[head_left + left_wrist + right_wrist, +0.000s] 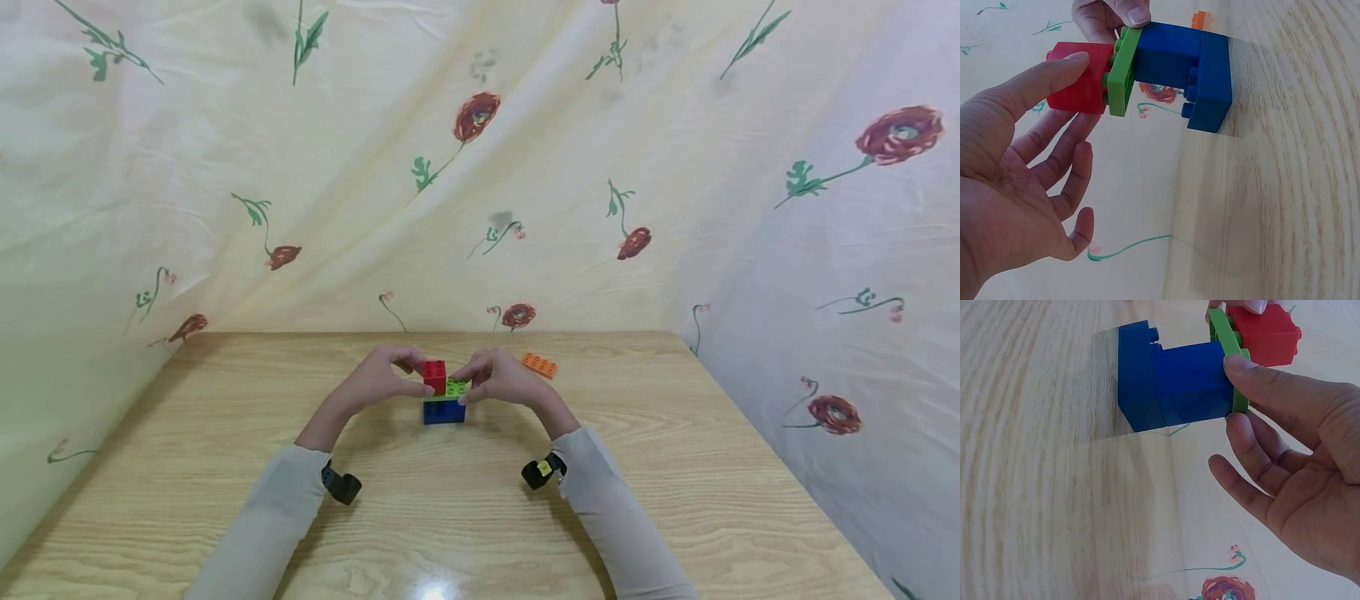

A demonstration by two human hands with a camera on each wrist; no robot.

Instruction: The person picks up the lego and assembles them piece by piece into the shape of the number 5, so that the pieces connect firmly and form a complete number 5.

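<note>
A small stack of toy building bricks stands on the table between both hands. Two blue bricks [1213, 94] form its base and upper step, with a thin green plate [1229, 337] across the top. On one end of the green plate sits a red brick [434, 374], which my left hand [383, 377] pinches between thumb and fingers. My right hand [504, 380] grips the other end, its thumb and fingers at the green plate and the blue brick under it. Under the green plate's red-brick end a gap shows in the left wrist view.
An orange brick plate [540, 364] lies on the wooden table [450, 517] just beyond the right hand. Behind the table hangs a flower-patterned cloth [337, 167], which also runs along both sides.
</note>
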